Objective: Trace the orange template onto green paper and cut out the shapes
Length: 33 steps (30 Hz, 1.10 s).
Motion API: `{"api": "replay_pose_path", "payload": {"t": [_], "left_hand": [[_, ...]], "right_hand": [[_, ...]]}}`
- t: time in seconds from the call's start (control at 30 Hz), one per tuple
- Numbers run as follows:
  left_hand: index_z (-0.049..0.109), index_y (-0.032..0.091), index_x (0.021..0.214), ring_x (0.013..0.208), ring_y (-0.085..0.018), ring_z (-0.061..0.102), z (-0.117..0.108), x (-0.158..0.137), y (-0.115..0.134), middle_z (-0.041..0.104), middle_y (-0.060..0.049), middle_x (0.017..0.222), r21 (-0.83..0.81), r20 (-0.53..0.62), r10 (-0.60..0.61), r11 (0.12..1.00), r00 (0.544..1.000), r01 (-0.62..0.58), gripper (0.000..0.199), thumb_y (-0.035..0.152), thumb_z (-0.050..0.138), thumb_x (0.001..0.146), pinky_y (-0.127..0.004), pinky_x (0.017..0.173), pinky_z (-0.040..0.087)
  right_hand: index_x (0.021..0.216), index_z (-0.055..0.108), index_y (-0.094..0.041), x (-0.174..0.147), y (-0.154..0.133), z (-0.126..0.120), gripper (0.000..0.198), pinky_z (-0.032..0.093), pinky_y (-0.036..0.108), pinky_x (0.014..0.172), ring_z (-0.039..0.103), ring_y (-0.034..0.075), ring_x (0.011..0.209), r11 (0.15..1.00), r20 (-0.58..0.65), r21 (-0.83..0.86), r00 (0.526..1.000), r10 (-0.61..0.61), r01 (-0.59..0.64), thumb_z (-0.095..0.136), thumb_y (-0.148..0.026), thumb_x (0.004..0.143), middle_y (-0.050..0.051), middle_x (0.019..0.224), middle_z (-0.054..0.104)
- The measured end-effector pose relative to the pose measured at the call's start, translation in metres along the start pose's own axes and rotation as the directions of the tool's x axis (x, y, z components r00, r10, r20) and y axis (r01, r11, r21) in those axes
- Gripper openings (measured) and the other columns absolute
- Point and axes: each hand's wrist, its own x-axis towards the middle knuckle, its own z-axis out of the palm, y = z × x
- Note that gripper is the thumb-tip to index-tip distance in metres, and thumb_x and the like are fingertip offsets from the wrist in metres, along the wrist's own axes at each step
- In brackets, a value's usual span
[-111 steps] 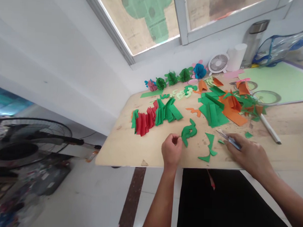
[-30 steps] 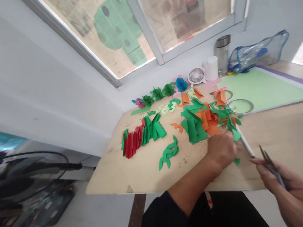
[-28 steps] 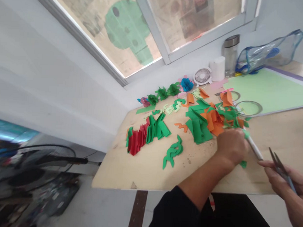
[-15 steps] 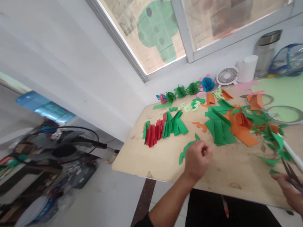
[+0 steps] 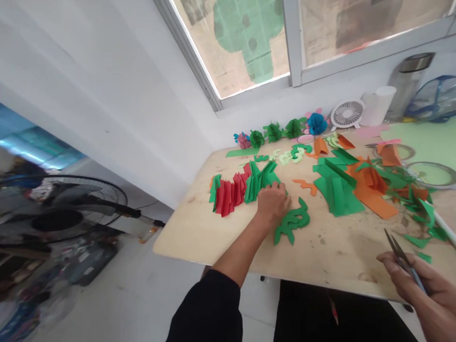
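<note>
My left hand (image 5: pixel 272 205) reaches palm down to the right end of a row of green folded papers (image 5: pixel 258 184). Its fingers are curled at the edge of the rightmost paper, and the fingertips are partly hidden. Just right of this hand lies a green paper cutout (image 5: pixel 295 221) with curved, leg-like arms, flat on the table. My right hand (image 5: pixel 414 282) holds a pair of scissors (image 5: pixel 400 252) over the front right of the table, blades slightly apart and pointing up and left. Red folded papers (image 5: pixel 227 195) stand left of the green ones.
Green sheets (image 5: pixel 337 195), orange papers (image 5: pixel 376 196) and green scraps (image 5: pixel 415 217) cover the right side of the wooden table (image 5: pixel 196 225). Behind stand paper pom-pom turtles (image 5: pixel 274 132), a small white fan (image 5: pixel 347 114) and a bottle (image 5: pixel 408 87). Tape rings (image 5: pixel 433 174) lie right.
My left hand has moved left from the green cutout, now uncovered, to the green folded papers. My right hand has come further into view with the scissors.
</note>
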Motion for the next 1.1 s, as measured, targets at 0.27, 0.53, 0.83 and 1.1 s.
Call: {"api": "replay_pose_path", "payload": {"t": [0.27, 0.53, 0.83, 1.1], "left_hand": [[0.064, 0.013, 0.095, 0.086, -0.024, 0.064, -0.002, -0.003, 0.002, 0.066, -0.014, 0.091, 0.059, -0.114, -0.001, 0.998, 0.993, 0.007, 0.021, 0.009, 0.045, 0.088, -0.033, 0.073, 0.045], [0.058, 0.018, 0.083, 0.081, -0.021, 0.063, -0.029, -0.086, 0.034, 0.067, -0.009, 0.084, -0.169, -0.558, -0.014, 0.981, 0.830, -0.098, 0.010, 0.015, 0.049, 0.088, -0.031, 0.075, 0.049], [0.055, 0.019, 0.090, 0.098, -0.022, 0.065, -0.007, -0.159, 0.105, 0.067, -0.012, 0.102, -0.522, -0.597, -0.083, 0.796, 0.798, -0.307, 0.021, 0.002, 0.054, 0.078, -0.034, 0.084, 0.054], [0.059, 0.018, 0.092, 0.101, -0.026, 0.062, -0.005, -0.175, 0.117, 0.067, -0.013, 0.105, -0.509, -0.537, 0.003, 0.796, 0.844, -0.327, 0.019, 0.005, 0.053, 0.080, -0.041, 0.089, 0.052]], "right_hand": [[0.077, 0.076, -0.027, -0.011, -0.008, 0.009, 0.027, 0.050, 0.037, 0.079, 0.066, 0.032, 0.091, 0.980, -0.024, 0.195, 0.999, 0.040, -0.034, 0.066, -0.052, 0.072, 0.006, 0.088, 0.075], [0.094, 0.072, -0.018, -0.011, -0.027, 0.036, 0.039, 0.028, 0.023, 0.038, 0.031, 0.011, 0.045, 0.790, 0.228, 0.589, 0.973, 0.037, -0.168, 0.071, -0.050, 0.073, -0.006, 0.050, 0.036], [0.069, 0.056, -0.022, -0.027, -0.030, 0.053, 0.032, 0.035, 0.022, 0.043, 0.038, 0.011, 0.047, 0.697, 0.243, 0.676, 0.965, 0.097, -0.240, 0.069, -0.050, 0.077, -0.005, 0.055, 0.043], [0.066, 0.056, -0.019, -0.036, -0.028, 0.045, 0.032, 0.040, 0.022, 0.049, 0.046, 0.012, 0.054, 0.794, 0.253, 0.576, 0.966, 0.054, -0.195, 0.076, -0.044, 0.069, -0.005, 0.059, 0.051]]}}
